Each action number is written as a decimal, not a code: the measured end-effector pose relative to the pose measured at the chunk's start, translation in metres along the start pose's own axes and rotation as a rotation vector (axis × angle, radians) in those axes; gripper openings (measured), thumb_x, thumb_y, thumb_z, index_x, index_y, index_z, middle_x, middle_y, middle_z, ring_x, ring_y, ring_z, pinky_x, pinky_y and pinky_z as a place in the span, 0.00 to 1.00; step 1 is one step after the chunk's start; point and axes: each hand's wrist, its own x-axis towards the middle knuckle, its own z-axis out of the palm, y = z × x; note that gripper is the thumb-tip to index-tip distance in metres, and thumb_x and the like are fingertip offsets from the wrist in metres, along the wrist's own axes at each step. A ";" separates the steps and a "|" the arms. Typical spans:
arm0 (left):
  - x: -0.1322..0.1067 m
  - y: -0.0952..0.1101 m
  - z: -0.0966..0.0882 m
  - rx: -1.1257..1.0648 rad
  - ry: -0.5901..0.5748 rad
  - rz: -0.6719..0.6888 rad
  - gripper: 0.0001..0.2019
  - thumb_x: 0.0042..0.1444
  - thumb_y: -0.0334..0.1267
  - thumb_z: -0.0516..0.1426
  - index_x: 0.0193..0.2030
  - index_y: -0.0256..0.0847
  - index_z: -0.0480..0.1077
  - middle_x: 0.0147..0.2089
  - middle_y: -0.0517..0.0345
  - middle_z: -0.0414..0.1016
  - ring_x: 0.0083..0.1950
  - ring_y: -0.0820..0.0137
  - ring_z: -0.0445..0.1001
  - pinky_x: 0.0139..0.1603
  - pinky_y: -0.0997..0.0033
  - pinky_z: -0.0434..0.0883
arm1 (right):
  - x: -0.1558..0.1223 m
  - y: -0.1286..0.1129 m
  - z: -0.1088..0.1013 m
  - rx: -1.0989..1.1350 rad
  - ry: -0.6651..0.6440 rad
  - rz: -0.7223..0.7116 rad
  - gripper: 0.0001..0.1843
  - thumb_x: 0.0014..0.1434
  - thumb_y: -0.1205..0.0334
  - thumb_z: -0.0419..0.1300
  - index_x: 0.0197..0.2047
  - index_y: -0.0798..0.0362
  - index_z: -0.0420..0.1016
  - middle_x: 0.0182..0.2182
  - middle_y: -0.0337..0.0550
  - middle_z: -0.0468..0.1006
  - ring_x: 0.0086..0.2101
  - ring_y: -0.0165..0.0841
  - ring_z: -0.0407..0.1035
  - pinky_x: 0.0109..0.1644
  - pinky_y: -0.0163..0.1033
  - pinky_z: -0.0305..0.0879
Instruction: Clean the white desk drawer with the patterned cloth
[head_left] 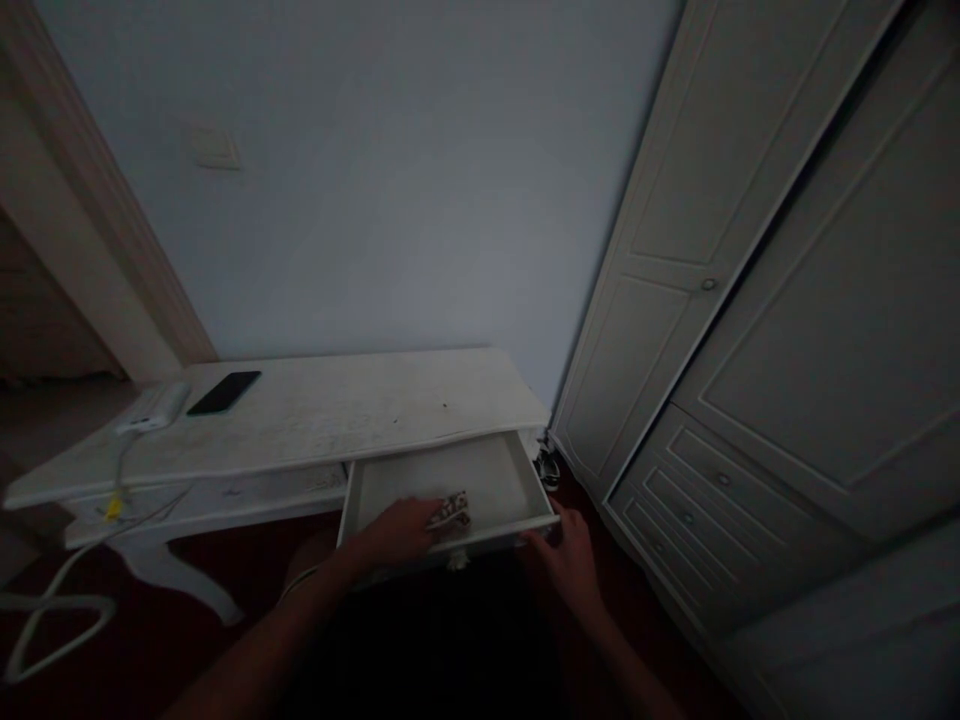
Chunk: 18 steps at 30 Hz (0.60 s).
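Observation:
A white drawer is pulled out from under a worn white console table. Over its front edge reaches my left hand, closed on a small crumpled cloth with a dark and light pattern. The cloth is just inside the drawer front; whether it touches the drawer bottom I cannot tell. At the drawer's right front corner, my right hand grips the edge, thumb in front and fingers around the side. A small ornate knob shows on the drawer front between my hands.
On the tabletop's left end lie a dark phone and a white power strip, whose cord hangs down to the left. White wardrobes stand close on the right. Dark shoes sit on the floor between table and wardrobe.

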 end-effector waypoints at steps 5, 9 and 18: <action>0.037 0.040 0.018 -0.285 0.229 0.038 0.21 0.69 0.53 0.49 0.54 0.45 0.77 0.51 0.53 0.84 0.51 0.60 0.80 0.54 0.64 0.73 | 0.000 0.002 0.000 -0.008 -0.006 -0.028 0.34 0.56 0.42 0.69 0.60 0.50 0.77 0.47 0.50 0.77 0.49 0.50 0.70 0.56 0.50 0.67; 0.056 0.076 0.028 -0.343 0.510 0.107 0.22 0.68 0.42 0.50 0.65 0.43 0.70 0.59 0.50 0.81 0.57 0.60 0.78 0.61 0.62 0.72 | 0.000 0.008 0.005 0.008 0.031 -0.060 0.39 0.55 0.43 0.70 0.65 0.51 0.73 0.51 0.51 0.77 0.52 0.49 0.70 0.58 0.50 0.67; 0.085 0.129 0.095 0.307 0.246 0.192 0.31 0.62 0.32 0.55 0.73 0.49 0.63 0.80 0.43 0.51 0.76 0.44 0.59 0.70 0.40 0.64 | -0.024 0.040 0.036 0.301 0.035 0.072 0.29 0.61 0.44 0.59 0.60 0.50 0.76 0.55 0.55 0.79 0.56 0.49 0.72 0.62 0.53 0.67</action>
